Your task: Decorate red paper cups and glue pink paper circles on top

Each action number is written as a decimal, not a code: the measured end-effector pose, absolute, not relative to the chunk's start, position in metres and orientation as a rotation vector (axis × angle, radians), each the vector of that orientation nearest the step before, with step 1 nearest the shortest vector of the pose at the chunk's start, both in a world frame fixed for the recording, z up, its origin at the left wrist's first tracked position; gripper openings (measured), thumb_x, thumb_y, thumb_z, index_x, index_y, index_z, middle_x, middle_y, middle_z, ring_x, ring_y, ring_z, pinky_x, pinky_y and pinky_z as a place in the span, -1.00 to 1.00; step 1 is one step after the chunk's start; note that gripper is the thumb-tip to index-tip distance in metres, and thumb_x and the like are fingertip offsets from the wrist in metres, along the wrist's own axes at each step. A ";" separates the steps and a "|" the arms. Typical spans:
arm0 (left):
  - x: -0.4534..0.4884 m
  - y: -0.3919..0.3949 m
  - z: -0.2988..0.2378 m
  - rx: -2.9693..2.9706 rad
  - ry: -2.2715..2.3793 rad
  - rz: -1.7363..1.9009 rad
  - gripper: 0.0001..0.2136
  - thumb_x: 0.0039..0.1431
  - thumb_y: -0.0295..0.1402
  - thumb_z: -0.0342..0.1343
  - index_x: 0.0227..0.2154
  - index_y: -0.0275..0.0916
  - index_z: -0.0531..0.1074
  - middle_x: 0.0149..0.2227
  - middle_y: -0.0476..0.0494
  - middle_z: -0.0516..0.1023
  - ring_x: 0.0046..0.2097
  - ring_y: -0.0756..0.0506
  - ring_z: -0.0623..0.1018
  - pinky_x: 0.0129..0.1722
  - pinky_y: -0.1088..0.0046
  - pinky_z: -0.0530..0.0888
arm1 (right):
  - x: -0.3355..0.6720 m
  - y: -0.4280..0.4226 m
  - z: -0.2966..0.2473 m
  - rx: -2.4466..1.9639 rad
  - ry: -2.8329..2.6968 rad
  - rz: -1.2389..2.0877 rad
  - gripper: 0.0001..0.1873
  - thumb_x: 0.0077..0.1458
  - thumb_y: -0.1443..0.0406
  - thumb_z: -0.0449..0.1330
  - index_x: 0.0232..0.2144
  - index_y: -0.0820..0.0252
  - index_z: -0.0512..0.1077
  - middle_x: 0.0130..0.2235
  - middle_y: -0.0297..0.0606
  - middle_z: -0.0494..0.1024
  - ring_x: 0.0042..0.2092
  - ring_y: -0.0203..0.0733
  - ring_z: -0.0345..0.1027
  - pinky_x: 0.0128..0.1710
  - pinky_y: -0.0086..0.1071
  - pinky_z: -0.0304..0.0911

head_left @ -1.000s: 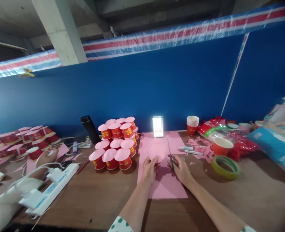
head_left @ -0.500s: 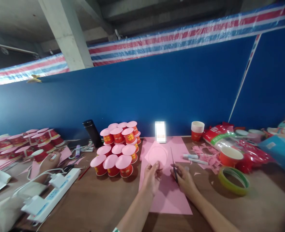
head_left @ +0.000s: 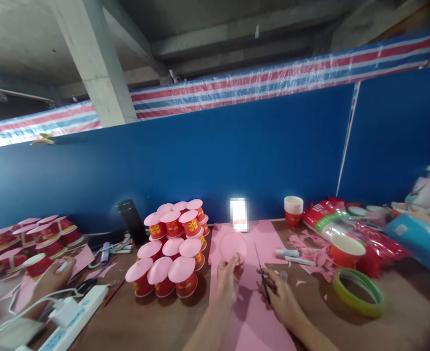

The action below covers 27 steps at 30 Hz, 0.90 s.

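My left hand is closed on the lower edge of a round pink paper disc and holds it upright above a pink paper sheet on the brown table. My right hand grips a pair of scissors, blades pointing away from me, just right of the disc. A stack of red paper cups capped with pink discs stands immediately left of my left hand.
A bright phone leans on the blue partition. To the right lie glue sticks, pink scraps, an open red cup, stacked cups and a green tape roll. Another person's hand and a power strip are left.
My view has tilted up and shifted, so the table sits lower. My left hand has lifted the pink disc a little off the sheet. My right hand keeps the scissors.
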<state>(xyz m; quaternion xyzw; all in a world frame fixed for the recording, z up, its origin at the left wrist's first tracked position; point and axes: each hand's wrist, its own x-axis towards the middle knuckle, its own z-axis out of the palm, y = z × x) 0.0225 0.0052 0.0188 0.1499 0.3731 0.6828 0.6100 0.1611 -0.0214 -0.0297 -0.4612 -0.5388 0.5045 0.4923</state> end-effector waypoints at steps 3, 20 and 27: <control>0.023 0.005 0.003 0.352 0.870 1.581 -0.66 -0.23 -0.34 0.38 -0.54 -0.23 0.26 -0.53 0.01 0.45 -0.44 0.03 0.51 -0.39 0.55 0.49 | 0.161 -0.024 -0.029 -1.142 -1.331 1.198 -0.55 0.00 0.12 0.16 -0.05 0.14 0.33 -0.49 -0.34 0.45 -0.54 -0.25 0.35 -0.66 -0.48 0.18; 0.018 0.003 -0.010 0.354 0.884 1.492 -0.61 -0.31 -0.27 0.41 -0.49 -0.24 0.30 -0.48 -0.01 0.46 -0.42 0.04 0.50 -0.43 0.59 0.46 | 0.172 -0.025 -0.007 -1.034 -1.259 1.089 -0.56 -0.04 0.09 0.24 -0.14 0.16 0.36 -0.48 -0.30 0.45 -0.51 -0.25 0.32 -0.53 -0.39 0.29; 0.020 0.005 -0.007 0.349 0.863 1.496 -0.59 -0.35 -0.29 0.42 -0.44 -0.29 0.35 -0.50 -0.02 0.45 -0.50 0.06 0.45 -0.52 0.59 0.40 | 0.171 -0.013 0.022 -1.011 -1.265 1.165 -0.52 -0.07 0.05 0.26 -0.13 0.14 0.36 -0.47 -0.28 0.47 -0.52 -0.24 0.34 -0.63 -0.45 0.20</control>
